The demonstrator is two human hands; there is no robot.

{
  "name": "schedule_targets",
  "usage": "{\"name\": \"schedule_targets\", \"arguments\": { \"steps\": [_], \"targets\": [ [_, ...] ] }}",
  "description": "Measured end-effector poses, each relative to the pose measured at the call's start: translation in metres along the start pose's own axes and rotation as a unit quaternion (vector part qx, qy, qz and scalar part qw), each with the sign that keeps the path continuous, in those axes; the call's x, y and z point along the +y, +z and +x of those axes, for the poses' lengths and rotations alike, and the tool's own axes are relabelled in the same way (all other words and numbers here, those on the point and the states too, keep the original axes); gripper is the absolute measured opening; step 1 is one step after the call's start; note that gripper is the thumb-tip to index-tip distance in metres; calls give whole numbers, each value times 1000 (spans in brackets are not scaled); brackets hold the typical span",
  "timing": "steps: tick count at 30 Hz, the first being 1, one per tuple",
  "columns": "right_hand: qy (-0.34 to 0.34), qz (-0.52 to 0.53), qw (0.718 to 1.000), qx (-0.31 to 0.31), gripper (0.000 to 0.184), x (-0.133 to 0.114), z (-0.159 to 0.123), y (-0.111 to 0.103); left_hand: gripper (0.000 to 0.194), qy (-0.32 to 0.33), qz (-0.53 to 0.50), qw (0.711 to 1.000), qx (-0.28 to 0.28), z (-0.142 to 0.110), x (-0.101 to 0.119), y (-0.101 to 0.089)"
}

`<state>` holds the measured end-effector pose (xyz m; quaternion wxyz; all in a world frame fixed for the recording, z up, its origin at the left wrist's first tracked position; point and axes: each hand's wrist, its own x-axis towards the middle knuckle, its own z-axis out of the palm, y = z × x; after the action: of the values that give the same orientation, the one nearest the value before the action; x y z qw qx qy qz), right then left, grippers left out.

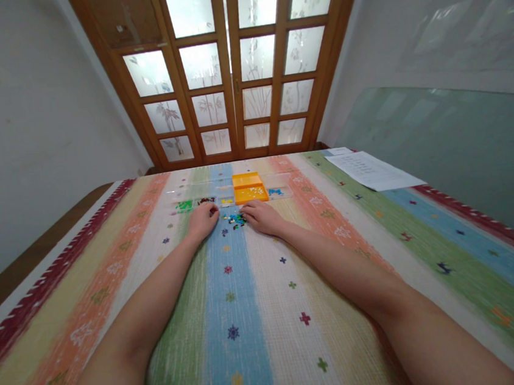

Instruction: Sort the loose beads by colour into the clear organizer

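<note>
A small loose pile of mixed coloured pieces (236,220), mostly blue, green and dark, lies on the cloth between my hands. My left hand (202,221) rests left of the pile, just in front of dark brown pieces (206,201) in a clear box; its fingers are curled with the tips together. At the pile's right edge is my right hand (262,216), fingers bent and close together near the pieces. Anything pinched in either hand is too small to make out. An open orange box (249,181) holding white pieces (252,192) stands just beyond the right hand.
Green pieces (184,205), yellow pieces (226,202) and blue pieces (275,192) sit in clear compartments along the row. White paper sheets (374,169) lie at the back right of the striped tablecloth (238,366). Wooden glazed doors (233,85) stand behind the table.
</note>
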<state>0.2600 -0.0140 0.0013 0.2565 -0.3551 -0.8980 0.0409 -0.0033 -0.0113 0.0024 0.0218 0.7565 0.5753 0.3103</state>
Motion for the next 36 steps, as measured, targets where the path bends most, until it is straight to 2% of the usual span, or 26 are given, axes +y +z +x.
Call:
{"name": "schedule_targets", "arguments": {
  "steps": [6, 12, 19, 23, 30, 36],
  "targets": [
    [21, 1, 1000, 18, 29, 4, 0, 0, 12, -72, -129, 988, 42, 8, -19, 6],
    [12, 12, 1000, 13, 27, 6, -1, 1, 15, -133, -266, 950, 93, 18, -38, 15],
    [10, 18, 1000, 5, 26, 6, -1, 1, 15, -203, -344, 906, 140, 20, -45, 12],
    [11, 18, 1000, 5, 25, 5, -1, 1, 19, -226, -380, 886, 143, 21, -45, 9],
    [13, 16, 1000, 1, 26, 5, -1, 1, 32, -249, -414, 867, 124, 21, -42, 5],
    [7, 35, 999, 2, 26, 0, 0, -5, 34, -242, -421, 866, 118, 21, -44, 5]
  ]
}}
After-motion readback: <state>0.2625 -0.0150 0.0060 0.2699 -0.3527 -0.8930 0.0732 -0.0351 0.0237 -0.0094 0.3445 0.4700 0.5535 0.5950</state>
